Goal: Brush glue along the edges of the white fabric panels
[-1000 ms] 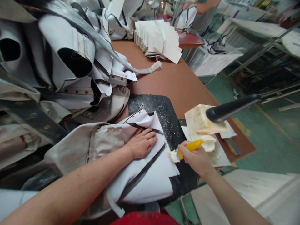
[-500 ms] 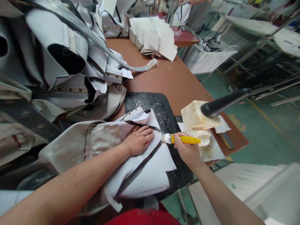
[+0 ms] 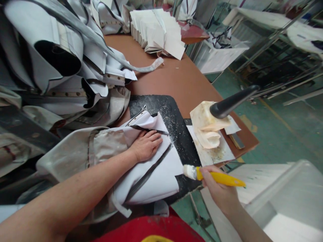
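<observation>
My left hand (image 3: 146,145) lies flat, fingers stretched out, on a white fabric piece (image 3: 161,176) with dark strips and a beige canvas part (image 3: 68,151) attached. That piece rests on a black board (image 3: 174,116) speckled with white bits. In my right hand (image 3: 219,190) is a yellow-handled paintbrush (image 3: 217,177), its whitened bristles by the right edge of the fabric, over the board. Whether the bristles touch the fabric I cannot tell. Beyond the brush stands a cream, glue-stained container (image 3: 205,117) with a black handle (image 3: 233,102) sticking out of it.
White and beige sewn pieces (image 3: 63,64) are heaped at left. A fanned stack of pale sheets (image 3: 156,32) lies at the back of the brown table (image 3: 164,80). White bins (image 3: 219,57) stand behind and at lower right. A stained sheet (image 3: 217,154) lies under the container.
My right hand and the brush have moved down and right, from the end of the dark strip to the fabric's right edge. My left hand stays pressed on the fabric. The view has shifted slightly.
</observation>
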Demonstrator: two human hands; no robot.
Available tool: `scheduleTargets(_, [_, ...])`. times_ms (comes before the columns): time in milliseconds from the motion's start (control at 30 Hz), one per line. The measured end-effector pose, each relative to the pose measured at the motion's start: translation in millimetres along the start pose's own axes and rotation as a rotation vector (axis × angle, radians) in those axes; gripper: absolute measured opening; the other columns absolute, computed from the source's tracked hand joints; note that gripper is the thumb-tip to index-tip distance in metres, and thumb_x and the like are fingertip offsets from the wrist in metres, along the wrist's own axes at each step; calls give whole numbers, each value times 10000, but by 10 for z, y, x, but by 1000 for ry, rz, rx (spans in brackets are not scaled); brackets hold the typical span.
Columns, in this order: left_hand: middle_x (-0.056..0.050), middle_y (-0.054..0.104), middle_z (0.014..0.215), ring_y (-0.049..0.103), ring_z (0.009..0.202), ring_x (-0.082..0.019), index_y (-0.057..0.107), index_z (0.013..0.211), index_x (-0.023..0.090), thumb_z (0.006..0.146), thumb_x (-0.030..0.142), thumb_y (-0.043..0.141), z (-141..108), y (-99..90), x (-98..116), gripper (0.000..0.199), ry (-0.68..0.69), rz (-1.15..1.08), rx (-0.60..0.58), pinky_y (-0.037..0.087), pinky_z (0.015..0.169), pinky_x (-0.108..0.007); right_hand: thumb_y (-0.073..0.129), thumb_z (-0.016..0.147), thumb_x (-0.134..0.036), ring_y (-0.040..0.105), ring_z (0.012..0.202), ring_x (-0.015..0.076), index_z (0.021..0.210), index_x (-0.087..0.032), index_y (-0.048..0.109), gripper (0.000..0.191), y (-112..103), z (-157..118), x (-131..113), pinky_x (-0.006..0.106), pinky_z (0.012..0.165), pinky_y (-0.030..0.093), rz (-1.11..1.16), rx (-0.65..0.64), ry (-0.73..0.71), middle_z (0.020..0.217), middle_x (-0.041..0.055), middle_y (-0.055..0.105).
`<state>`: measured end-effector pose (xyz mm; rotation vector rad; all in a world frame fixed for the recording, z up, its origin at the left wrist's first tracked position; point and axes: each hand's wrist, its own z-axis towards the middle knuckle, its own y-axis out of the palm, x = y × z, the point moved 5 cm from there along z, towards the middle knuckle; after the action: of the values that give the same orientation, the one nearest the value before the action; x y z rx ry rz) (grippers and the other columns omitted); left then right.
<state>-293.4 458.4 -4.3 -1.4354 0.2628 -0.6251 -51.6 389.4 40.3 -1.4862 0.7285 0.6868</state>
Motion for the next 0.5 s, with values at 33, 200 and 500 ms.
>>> scheduleTargets(33, [5,502,1275,347,1231,-228,530,1158,282,888,267,419,2,-1,6,292,2,3,-1,222,1017,-453,482,835,-398,527,520,155,715,-198,592,257,-12,65,-53,271,542,407,19,39,-15,532,-13,540])
scheduleTargets(200, [-2,499,1278,350,1226,-234,526,1167,277,901,280,395,9,-12,14,297,5,31,-8,236,1005,-451,469,847,-392,557,597,154,760,-188,581,248,216,304,-177,265,621,426,102,0,-91,580,-8,564])
scheduleTargets(500, [-15,521,1258,389,1213,-234,536,1140,269,908,266,385,34,-92,105,277,68,85,-72,305,951,-447,434,828,-406,480,494,134,636,-188,537,308,88,-173,217,248,505,369,31,-151,148,489,-33,475])
